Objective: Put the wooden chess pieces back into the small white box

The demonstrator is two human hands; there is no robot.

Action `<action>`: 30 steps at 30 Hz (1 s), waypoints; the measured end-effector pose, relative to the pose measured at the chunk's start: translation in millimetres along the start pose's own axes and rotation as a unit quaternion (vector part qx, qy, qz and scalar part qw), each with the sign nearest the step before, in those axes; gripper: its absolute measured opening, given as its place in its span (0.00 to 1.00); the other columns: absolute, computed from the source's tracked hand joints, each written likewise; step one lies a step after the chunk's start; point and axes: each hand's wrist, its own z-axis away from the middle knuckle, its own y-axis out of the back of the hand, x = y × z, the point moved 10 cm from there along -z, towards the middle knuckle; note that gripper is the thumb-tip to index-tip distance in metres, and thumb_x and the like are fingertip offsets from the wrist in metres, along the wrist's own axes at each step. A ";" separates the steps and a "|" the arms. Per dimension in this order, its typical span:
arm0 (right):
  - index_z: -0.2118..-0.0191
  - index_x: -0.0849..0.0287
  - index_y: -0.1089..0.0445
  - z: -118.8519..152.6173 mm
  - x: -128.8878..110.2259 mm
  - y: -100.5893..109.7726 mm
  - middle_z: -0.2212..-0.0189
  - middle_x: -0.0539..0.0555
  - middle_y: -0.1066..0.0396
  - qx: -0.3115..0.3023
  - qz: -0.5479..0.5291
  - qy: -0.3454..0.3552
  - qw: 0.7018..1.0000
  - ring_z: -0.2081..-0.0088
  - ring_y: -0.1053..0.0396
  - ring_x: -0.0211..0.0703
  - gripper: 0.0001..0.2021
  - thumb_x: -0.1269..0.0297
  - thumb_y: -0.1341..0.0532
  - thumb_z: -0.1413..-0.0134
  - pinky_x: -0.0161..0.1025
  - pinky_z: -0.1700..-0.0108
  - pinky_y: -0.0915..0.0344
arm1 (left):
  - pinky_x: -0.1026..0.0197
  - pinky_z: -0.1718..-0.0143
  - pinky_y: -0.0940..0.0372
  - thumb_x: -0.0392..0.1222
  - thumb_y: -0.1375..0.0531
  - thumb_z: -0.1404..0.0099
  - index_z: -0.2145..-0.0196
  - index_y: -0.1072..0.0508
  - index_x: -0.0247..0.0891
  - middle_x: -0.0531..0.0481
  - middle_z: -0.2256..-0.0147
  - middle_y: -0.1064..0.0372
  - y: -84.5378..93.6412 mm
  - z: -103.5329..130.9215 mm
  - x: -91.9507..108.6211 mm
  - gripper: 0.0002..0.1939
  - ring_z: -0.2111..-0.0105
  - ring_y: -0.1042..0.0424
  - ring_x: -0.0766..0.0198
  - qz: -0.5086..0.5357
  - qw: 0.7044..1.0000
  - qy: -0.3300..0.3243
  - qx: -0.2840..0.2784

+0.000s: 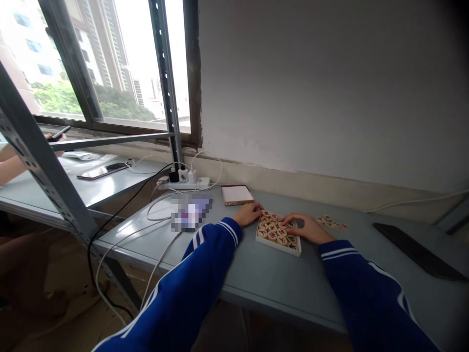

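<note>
Box w/ round pcs: L hand at far-left corner, R hand part-open on pcs; grips unclear.

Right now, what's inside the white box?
Round pieces with red characters; dark-marked ones at the near right corner. The right hand covers part; anything beneath the pieces is hidden.

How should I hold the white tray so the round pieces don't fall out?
I'd grip the tray by its opposite side walls, left hand from the left, right hand from the right, and keep it level. It lies flat with straight walls to press on, but its top is open, so tipping could spill the pieces.
</note>
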 end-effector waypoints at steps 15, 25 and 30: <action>0.60 0.55 0.33 12.7 41.8 54.7 0.64 0.52 0.30 0.241 0.147 -0.089 0.955 0.64 0.34 0.45 0.16 0.53 0.44 0.55 0.45 0.56 0.43 | 0.66 0.66 0.40 0.38 0.49 0.41 0.62 0.29 0.34 0.49 0.69 0.31 -0.6 0.2 0.9 0.13 0.69 0.34 0.65 0.001 1.000 -0.012 -0.001; 0.65 0.52 0.30 13.8 75.0 44.1 0.61 0.53 0.30 0.135 0.345 -0.165 0.914 0.57 0.39 0.52 0.11 0.60 0.47 0.53 0.56 0.52 0.54 | 0.66 0.66 0.40 0.40 0.49 0.42 0.62 0.29 0.34 0.50 0.70 0.32 -0.8 0.7 -0.1 0.13 0.69 0.34 0.65 0.006 1.000 -0.011 -0.002; 0.70 0.56 0.29 23.3 88.8 60.1 0.64 0.57 0.31 0.152 0.387 -0.236 0.878 0.58 0.39 0.55 0.08 0.67 0.45 0.57 0.61 0.52 0.56 | 0.66 0.66 0.40 0.40 0.50 0.41 0.61 0.30 0.34 0.49 0.69 0.32 -1.9 0.9 -1.0 0.14 0.69 0.34 0.65 0.004 1.000 -0.005 -0.008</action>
